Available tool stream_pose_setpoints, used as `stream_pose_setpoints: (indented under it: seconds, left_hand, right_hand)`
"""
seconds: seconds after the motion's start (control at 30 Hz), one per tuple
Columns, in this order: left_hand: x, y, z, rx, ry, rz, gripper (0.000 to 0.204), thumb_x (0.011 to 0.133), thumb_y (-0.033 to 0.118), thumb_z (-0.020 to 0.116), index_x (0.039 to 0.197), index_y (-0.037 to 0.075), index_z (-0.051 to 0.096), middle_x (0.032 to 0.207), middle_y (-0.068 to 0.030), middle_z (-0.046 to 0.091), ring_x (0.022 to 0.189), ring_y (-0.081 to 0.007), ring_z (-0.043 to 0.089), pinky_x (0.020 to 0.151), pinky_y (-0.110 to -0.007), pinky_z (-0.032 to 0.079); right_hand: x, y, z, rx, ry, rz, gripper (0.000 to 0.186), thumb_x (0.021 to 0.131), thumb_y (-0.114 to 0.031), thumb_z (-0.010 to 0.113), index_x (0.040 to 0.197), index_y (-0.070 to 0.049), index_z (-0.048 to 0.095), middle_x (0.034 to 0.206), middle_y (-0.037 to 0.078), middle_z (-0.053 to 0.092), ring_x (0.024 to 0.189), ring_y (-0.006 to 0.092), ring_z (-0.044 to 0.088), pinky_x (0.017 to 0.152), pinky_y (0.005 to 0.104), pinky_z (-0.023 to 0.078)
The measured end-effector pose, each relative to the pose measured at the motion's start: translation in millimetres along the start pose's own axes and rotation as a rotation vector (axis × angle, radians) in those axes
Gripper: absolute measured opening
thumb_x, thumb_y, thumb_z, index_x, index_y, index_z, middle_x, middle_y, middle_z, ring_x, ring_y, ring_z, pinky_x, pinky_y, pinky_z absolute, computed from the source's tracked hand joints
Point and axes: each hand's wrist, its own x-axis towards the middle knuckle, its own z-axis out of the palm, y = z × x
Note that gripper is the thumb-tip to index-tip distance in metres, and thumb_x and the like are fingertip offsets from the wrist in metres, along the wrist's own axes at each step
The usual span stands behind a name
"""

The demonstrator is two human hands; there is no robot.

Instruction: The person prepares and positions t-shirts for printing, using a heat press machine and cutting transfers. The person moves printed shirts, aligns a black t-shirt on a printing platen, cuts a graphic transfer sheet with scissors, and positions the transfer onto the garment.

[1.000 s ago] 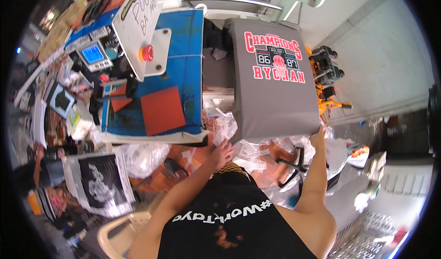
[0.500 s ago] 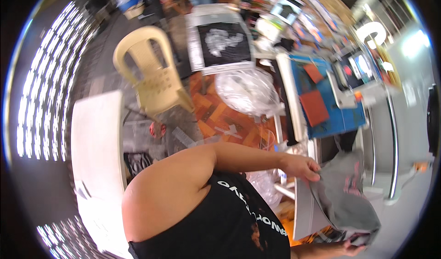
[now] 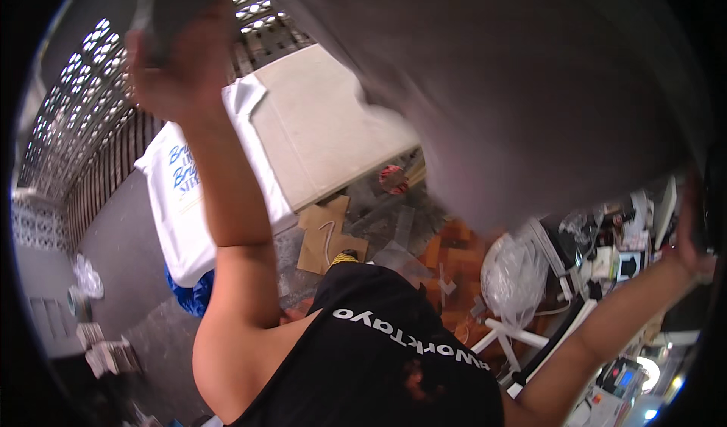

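Observation:
A large grey shirt is spread in the air across the top and right, blurred and close to view. My left hand is raised at the upper left, its fingers closed on a dark, blurred part of the shirt. At the far right edge, my right hand grips the shirt's other side, its fingers partly hidden. Below and beyond my left forearm, a white T-shirt with blue lettering lies over the end of a pale tabletop.
Cardboard pieces and a red bundle lie on the floor by the table. A clear plastic bag stands near white metal legs on the right. Blue plastic shows under the white T-shirt. Stacked bundles sit far left.
I have turned left, away from the blue-topped press table toward the pale table. The grey shirt, low at my right before, is now lifted and stretched wide between my raised hands.

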Motion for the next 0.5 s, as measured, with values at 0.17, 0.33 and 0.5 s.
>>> stream_pose_setpoints:
  seconds: [0.17, 0.33, 0.5]
  left_hand:
    - [15, 262, -66, 0.220, 0.001, -0.150, 0.044, 0.088, 0.016, 0.053, 0.122, -0.011, 0.055, 0.129, -0.0247, 0.057, 0.126, -0.0387, 0.051, 0.111, -0.058, 0.033]
    - [-54, 348, -127, 0.718, 0.707, 0.111, 0.038, 0.090, 0.009, 0.050, 0.122, -0.012, 0.054, 0.127, -0.0238, 0.059, 0.122, -0.0376, 0.054, 0.108, -0.053, 0.040]
    - [-202, 401, -147, 0.828, 0.842, -0.079, 0.037, 0.088, 0.010, 0.054, 0.121, -0.007, 0.056, 0.120, -0.0168, 0.063, 0.117, -0.0322, 0.058, 0.103, -0.046, 0.045]
  right_hand:
    - [29, 165, 126, 0.191, -0.207, 0.469, 0.023, 0.084, -0.018, 0.072, 0.104, -0.008, 0.065, 0.093, 0.003, 0.067, 0.089, 0.0166, 0.067, 0.072, 0.0388, 0.060]
    - [-7, 355, 236, 0.192, -0.340, 0.786, 0.018, 0.083, -0.010, 0.076, 0.089, -0.013, 0.059, 0.079, -0.001, 0.061, 0.070, 0.0115, 0.059, 0.062, 0.0279, 0.052]
    - [-108, 480, 277, -0.017, -0.479, 0.680, 0.024, 0.076, -0.009, 0.081, 0.078, -0.009, 0.058, 0.075, -0.001, 0.056, 0.068, 0.0077, 0.051, 0.059, 0.0278, 0.045]
